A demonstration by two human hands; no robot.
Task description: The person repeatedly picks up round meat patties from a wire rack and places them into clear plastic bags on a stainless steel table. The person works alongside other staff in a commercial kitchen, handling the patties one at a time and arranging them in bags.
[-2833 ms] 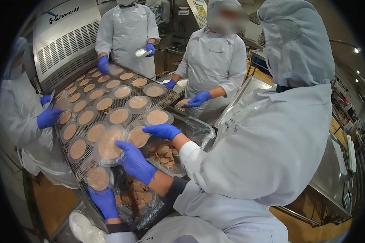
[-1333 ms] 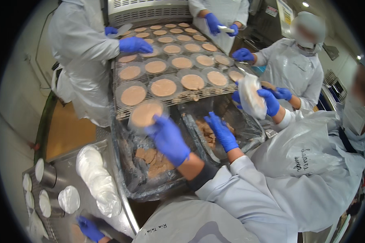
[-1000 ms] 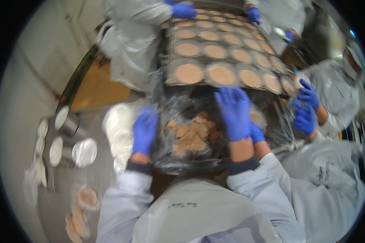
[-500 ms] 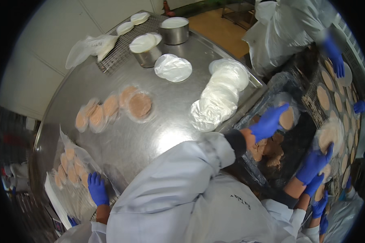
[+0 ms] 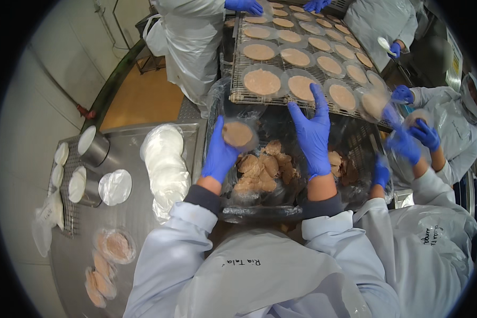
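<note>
My left hand (image 5: 220, 153), in a blue glove, grips a flat round meat patty (image 5: 237, 134) with a translucent film disc at its edge, above a dark plastic-lined bin (image 5: 259, 210). Heaped inside are broken pieces of tan meat (image 5: 265, 168). To its right, my right hand (image 5: 312, 135) is open and empty, thumb and fingers spread. Its fingertips reach the near edge of a wire-mesh conveyor (image 5: 281, 99), beside a patty (image 5: 301, 86) lying on its film disc. Rows of similar patties (image 5: 262, 81) cover the mesh.
The steel table (image 5: 138, 175) at left holds overlapping white film discs (image 5: 166, 159), steel pots (image 5: 96, 148), a white disc stack (image 5: 115, 187) and several patties (image 5: 115, 246). Co-workers' gloved hands (image 5: 405, 143) move close on the right; another person (image 5: 191, 47) stands across the bin.
My view has swung right, toward the bin and conveyor. My right hand has let go of the patty it had at the mesh. My left hand still holds a patty.
</note>
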